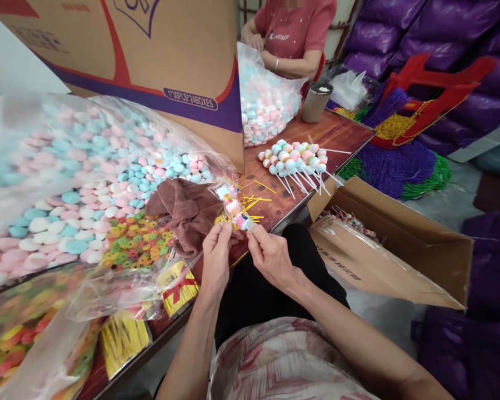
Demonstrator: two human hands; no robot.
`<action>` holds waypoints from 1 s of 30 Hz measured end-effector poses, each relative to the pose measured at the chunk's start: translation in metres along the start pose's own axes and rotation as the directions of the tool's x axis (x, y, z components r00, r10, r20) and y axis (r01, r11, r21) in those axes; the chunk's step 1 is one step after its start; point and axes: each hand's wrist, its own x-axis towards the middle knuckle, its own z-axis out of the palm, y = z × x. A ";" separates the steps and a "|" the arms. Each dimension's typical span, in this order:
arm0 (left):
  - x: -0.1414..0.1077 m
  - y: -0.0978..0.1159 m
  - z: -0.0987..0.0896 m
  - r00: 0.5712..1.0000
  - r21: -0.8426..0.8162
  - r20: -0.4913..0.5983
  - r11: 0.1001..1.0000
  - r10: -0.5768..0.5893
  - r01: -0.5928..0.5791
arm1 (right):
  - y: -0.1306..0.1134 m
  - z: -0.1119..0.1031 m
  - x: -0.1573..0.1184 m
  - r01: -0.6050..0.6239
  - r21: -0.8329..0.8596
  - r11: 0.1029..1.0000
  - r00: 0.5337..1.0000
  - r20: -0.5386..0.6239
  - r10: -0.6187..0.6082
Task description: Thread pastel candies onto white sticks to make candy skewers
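Note:
A marshmallow skewer (235, 209) in a clear wrapper stands tilted between my hands at the table edge, its lower end towards me. My left hand (219, 249) pinches at the lower left of the wrapper, fingers closed. My right hand (271, 251) is closed on the lower right end, thumb and forefinger pressed together. Whether a twist tie is between my fingers cannot be made out. Loose yellow twist ties (253, 201) lie just beyond the skewer. A brown cloth (187, 208) lies left of it, next to a heap of gummy rings (137, 241).
Marshmallows (70, 222) spread over the left of the table under clear plastic. Several finished-looking skewers (294, 158) are piled near a grey cup (316, 103). A tall carton (162, 72) stands behind. An open carton (383, 261) sits at right. A person (291, 39) works opposite.

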 end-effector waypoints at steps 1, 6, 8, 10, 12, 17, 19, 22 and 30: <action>0.000 0.002 0.001 0.999 0.012 -0.052 1.000 0.014 -0.014 | 0.000 0.000 0.000 0.016 -0.024 1.000 1.000 -0.010 -0.017; -0.003 0.007 0.010 0.956 0.246 -0.132 0.943 0.261 -0.224 | 0.000 0.002 0.002 0.034 -0.135 0.990 0.997 -0.070 -0.044; -0.005 0.006 0.012 0.956 0.323 -0.086 0.915 0.281 -0.240 | 0.000 0.003 0.002 0.032 -0.121 0.992 0.997 -0.067 -0.040; -0.005 0.002 0.009 0.942 0.432 -0.045 0.857 0.333 -0.282 | 0.001 0.003 0.001 0.023 -0.084 0.996 0.998 -0.061 -0.028; -0.003 -0.002 0.004 0.910 0.555 0.029 0.751 0.413 -0.359 | 0.001 0.003 0.000 -0.001 -0.034 0.999 0.998 -0.063 -0.001; 0.002 -0.007 -0.006 0.853 0.652 0.152 0.598 0.500 -0.466 | 0.001 0.001 0.000 -0.070 0.119 0.990 0.996 -0.049 0.076; 0.004 -0.008 -0.008 0.841 0.662 0.165 0.575 0.515 -0.482 | 0.000 0.000 0.001 -0.086 0.165 0.982 0.995 -0.039 0.094; 0.005 -0.009 -0.010 0.831 0.657 0.181 0.564 0.527 -0.500 | 0.000 0.000 0.001 -0.120 0.224 0.967 0.992 -0.021 0.127; 0.004 -0.009 -0.010 0.830 0.659 0.231 0.547 0.507 -0.517 | 0.001 -0.002 0.002 -0.177 0.267 0.947 0.984 0.025 0.177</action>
